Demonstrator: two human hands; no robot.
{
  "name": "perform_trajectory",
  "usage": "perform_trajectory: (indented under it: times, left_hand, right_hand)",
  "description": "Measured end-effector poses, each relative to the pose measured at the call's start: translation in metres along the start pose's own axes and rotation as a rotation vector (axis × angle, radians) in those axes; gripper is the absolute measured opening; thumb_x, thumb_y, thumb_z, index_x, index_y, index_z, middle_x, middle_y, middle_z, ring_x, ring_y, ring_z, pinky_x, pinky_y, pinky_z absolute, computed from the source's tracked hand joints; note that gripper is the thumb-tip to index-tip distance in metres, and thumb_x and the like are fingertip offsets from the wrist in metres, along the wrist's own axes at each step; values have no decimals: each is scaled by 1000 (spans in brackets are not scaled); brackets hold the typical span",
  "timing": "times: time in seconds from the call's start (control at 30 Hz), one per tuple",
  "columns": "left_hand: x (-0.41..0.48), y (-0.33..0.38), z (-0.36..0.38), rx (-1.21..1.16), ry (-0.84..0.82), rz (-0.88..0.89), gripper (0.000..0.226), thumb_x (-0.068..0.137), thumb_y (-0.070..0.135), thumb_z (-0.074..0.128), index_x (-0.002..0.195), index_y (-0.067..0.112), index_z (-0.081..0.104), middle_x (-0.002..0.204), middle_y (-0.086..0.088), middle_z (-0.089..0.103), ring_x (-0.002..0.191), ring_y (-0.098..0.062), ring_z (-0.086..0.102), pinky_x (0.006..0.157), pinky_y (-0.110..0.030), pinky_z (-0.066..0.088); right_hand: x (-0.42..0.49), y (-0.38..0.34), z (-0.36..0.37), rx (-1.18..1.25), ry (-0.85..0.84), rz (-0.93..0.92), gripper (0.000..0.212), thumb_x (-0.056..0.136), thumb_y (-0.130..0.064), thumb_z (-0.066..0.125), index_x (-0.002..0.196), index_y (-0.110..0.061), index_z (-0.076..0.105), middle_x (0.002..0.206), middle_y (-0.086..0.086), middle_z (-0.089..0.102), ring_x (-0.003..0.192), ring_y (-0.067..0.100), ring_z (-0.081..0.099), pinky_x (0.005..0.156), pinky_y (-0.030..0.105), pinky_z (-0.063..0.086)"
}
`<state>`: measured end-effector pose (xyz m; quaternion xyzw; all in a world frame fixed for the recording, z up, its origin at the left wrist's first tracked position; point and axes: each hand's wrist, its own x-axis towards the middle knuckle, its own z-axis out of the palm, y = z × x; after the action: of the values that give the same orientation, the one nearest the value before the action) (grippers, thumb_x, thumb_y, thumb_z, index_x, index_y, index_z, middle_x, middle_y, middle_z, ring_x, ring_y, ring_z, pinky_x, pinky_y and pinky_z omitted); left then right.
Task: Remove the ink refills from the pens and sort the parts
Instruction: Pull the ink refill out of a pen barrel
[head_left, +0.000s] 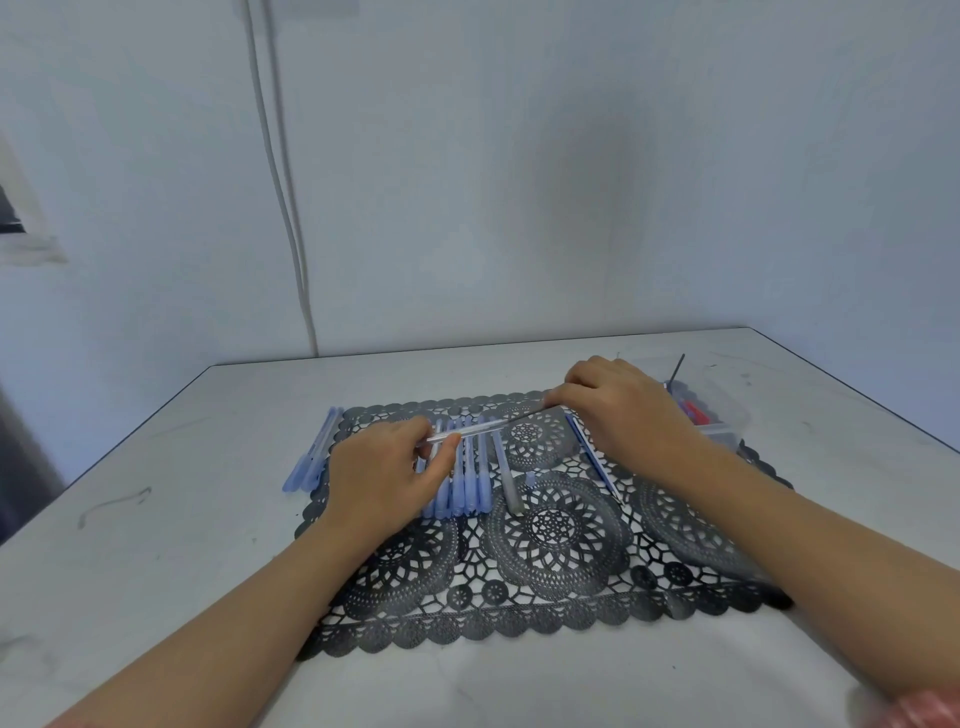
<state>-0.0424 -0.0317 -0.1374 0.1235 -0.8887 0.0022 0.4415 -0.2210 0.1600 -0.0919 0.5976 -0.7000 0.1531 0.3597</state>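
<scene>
A clear pen barrel (470, 431) sits pinched in the left hand (384, 470), above the mat (561, 587). Its thin dark refill (525, 414) sticks out toward the right hand (618, 410), whose fingertips pinch it. Capped blue pens (467, 491) lie in a row beneath the left hand, and a clear container (724, 415) stands just beyond the right hand.

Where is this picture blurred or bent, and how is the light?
Head view: soft, bluish light with a faint shadow on the wall; the cable looks bowed, likely by the wide lens; the left edge and bottom right corner are smeared; the left hand, right hand, pen and refill in the middle are fairly sharp.
</scene>
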Motion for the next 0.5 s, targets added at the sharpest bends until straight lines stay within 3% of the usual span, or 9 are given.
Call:
perform_trajectory:
  times: [0.17, 0.33, 0.5]
  left_hand:
    - [0, 0, 1, -9, -8, -2, 42, 88, 54, 41, 58, 25, 47, 46, 10, 45, 42, -10, 46, 39, -23, 36]
    - [0, -1, 1, -19, -11, -15, 43, 88, 54, 41, 58, 24, 49, 46, 9, 46, 43, -10, 47, 39, -26, 38]
    - [0, 0, 0, -31, -1, -9, 42, 88, 53, 42, 57, 24, 47, 45, 8, 44, 41, -10, 45, 38, -24, 34]
  right_hand:
    - [2, 12, -3, -32, -4, 71, 32, 56, 12, 73, 76, -13, 70, 72, 5, 61, 65, 25, 59, 56, 27, 44]
    - [-2, 18, -5, -18, -39, 150, 29, 57, 13, 70, 70, -12, 65, 72, 4, 61, 59, 25, 58, 49, 22, 36]
    - [-8, 17, 6, -44, -158, 14, 32, 52, 7, 78, 66, -17, 63, 65, -2, 63, 58, 20, 59, 51, 26, 47]
